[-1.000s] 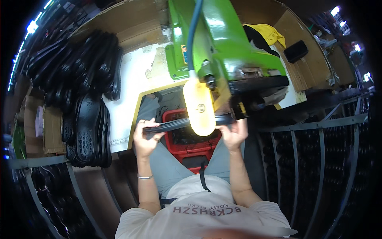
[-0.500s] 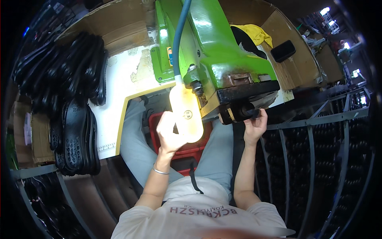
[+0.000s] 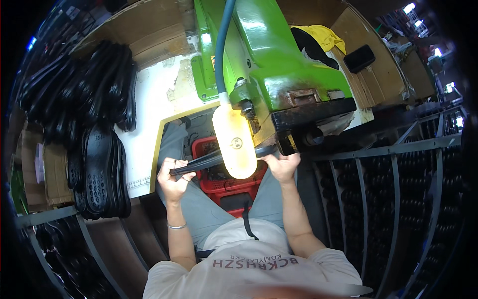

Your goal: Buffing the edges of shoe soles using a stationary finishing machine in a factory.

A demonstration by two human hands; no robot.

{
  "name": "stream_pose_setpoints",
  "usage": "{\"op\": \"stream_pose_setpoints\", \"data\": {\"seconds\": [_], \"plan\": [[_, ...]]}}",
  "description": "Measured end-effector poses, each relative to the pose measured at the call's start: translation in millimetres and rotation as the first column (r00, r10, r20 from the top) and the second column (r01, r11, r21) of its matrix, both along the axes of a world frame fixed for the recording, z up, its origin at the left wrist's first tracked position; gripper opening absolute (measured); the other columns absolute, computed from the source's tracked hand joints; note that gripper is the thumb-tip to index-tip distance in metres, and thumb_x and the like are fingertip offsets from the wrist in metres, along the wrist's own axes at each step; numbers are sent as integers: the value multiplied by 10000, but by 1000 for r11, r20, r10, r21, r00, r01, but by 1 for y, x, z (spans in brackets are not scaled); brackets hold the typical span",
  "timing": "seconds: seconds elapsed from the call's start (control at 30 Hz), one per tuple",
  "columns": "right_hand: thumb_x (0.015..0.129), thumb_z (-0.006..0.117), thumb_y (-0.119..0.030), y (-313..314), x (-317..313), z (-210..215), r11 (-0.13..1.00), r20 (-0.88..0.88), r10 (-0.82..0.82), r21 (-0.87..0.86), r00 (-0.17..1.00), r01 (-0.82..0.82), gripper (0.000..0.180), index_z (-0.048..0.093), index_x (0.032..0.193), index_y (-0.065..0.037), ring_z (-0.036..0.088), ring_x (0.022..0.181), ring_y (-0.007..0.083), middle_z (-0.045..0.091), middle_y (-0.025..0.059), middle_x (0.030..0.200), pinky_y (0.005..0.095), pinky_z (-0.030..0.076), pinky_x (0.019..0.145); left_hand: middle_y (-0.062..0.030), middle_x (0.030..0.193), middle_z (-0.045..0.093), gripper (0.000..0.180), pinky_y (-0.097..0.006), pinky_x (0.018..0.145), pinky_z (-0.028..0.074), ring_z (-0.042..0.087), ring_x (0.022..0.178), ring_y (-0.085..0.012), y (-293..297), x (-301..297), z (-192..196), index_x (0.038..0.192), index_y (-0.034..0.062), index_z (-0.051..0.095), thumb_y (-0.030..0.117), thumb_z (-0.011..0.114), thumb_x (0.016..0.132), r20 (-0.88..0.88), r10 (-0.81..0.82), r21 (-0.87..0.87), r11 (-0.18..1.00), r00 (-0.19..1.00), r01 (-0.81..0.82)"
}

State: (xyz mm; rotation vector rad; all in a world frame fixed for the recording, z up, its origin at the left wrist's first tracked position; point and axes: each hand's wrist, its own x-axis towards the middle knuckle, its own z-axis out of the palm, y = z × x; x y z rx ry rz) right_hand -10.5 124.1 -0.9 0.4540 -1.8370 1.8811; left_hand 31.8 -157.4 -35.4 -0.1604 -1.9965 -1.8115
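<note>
Left hand (image 3: 174,177) is clamped on one end of a black shoe sole (image 3: 209,160), fingers curled over the edge, thumb underneath as far as I can tell. Right hand (image 3: 283,164) grips the other end, closed tight, knuckles up against the dark head of the green machine (image 3: 279,65). So the sole runs flat between the two hands, across the lap, with its right end tucked in under the machine's working part. The exact contact spot is hidden behind a pale yellow lamp (image 3: 234,142) hanging just in front of the hands.

Below the hands sits a red crate (image 3: 224,182), between the knees, with scraps in it. A blue hose (image 3: 222,45) climbs from the lamp's mount up over the machine. Out past the left hand, a white table (image 3: 149,104) edge, and on it a big stack of black soles (image 3: 97,164) standing on edge, more piled further up. Beyond the right hand, a metal rack (image 3: 388,189) full of dark soles. Far side of the machine: cardboard, a yellow cloth (image 3: 323,37), a black phone (image 3: 359,58).

My read for working this well: keep the sole level and taut between both grips, feed the edge steadily, and keep the right fingertips clear of the head, since they sit very close to it.
</note>
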Motion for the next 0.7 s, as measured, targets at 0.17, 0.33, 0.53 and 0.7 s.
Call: {"op": "stream_pose_setpoints", "data": {"seconds": [0.17,0.33,0.53,0.7], "plan": [[591,811,73,-14,-2,8,966,-117,-147,196,982,168,527,623,1084,53,661,838,199,668,125,988,300,535,727,-91,802,604,231,-386,712,484,607,772,-255,8,-1,4,828,25,558,24,745,692,125,135,-668,744,983,-17],[603,787,52,-5,-3,13,928,-238,-163,293,957,231,424,658,1007,34,667,794,231,679,120,906,310,520,691,-113,957,620,431,-425,835,404,572,889,-271,104,-21,37,1059,37,628,147,759,663,-245,113,-642,725,963,-249],[677,815,-34,-6,-13,-43,990,121,96,-115,988,-82,335,643,947,63,597,829,126,635,54,881,250,461,736,-74,971,633,382,-362,831,501,628,890,-226,123,-30,-59,999,2,607,104,832,708,-34,79,-184,979,996,-84],[742,665,81,11,-15,-121,807,438,250,-588,863,65,332,640,1065,9,571,881,114,614,40,941,255,449,812,-27,940,615,443,-264,801,469,597,865,-131,155,-28,-44,983,21,574,166,873,691,51,5,163,987,999,-13]]}}
